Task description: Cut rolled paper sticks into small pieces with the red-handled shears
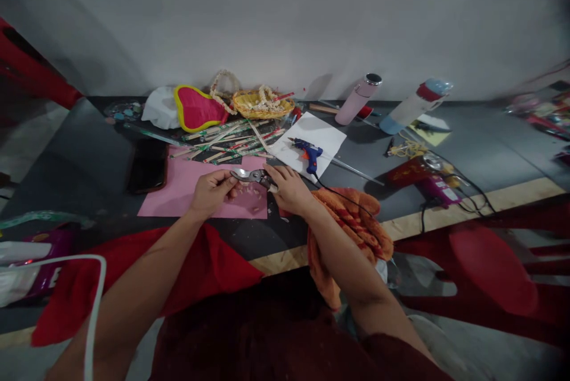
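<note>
My right hand (pixel 291 188) is wrapped round the handles of a pair of pruning shears (pixel 253 175), whose metal blades point left. At the blade tips my left hand (pixel 211 191) is closed in a pinch; whatever lies between thumb and fingers is too small to make out. Both hands are over a pink sheet of paper (pixel 167 197) scattered with small pale cut bits (pixel 255 196). Behind them lies a loose pile of wooden chopsticks (pixel 231 140), some in green printed wrappers. A blue hot glue gun (pixel 312 154) rests on a white sheet (pixel 332 129).
A phone (pixel 149 166) lies left of the pink paper. Along the wall stand a yellow basket (pixel 262 111), a pink flask (pixel 356 101) and a blue-white bottle (pixel 412 109). An orange towel (pixel 356 218) hangs over the front edge, near a drink can (pixel 407 170) and cables.
</note>
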### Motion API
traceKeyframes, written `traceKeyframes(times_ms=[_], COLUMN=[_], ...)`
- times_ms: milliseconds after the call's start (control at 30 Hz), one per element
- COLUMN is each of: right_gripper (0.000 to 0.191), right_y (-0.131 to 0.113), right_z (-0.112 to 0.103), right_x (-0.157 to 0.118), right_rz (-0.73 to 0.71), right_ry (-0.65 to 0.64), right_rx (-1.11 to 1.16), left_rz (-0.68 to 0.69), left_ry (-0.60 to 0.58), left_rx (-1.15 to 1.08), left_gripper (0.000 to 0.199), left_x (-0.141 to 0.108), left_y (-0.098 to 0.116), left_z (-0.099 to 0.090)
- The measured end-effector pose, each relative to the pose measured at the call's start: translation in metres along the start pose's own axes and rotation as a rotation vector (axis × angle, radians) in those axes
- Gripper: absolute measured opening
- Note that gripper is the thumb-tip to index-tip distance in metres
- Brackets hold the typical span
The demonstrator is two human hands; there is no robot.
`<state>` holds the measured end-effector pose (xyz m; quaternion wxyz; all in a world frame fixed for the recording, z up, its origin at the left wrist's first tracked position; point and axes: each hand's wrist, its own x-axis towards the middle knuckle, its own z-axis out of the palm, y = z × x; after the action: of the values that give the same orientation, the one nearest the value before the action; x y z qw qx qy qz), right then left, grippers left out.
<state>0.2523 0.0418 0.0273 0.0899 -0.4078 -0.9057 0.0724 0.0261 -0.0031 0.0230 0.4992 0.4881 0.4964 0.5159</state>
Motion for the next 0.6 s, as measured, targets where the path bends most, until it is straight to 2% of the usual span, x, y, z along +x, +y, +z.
traceKeyframes(times_ms=[267,467,600], right_gripper=[0.065,0.062,0.063], right_y=[0.004,-0.005,-0.007], right_z=[0.002,0.000,0.001], right_x=[0.000,-0.002,0.000], right_rz=[-0.043,0.022,0.064], right_ry=[-0.014,0.014,0.035], right_rx=[0.015,-0.035,-0.047], left_rz=[-0.044,-0.011,0.036], left_ry=[-0.040,-0.021,0.038], left_rx=[-0.042,-0.013,0.050], left_gripper=[0.022,0.021,0.015], left_x=[-0.001,-0.001,-0.002], left_y=[0.006,0.006,0.005], left_z=[-0.003,0.000,0.003])
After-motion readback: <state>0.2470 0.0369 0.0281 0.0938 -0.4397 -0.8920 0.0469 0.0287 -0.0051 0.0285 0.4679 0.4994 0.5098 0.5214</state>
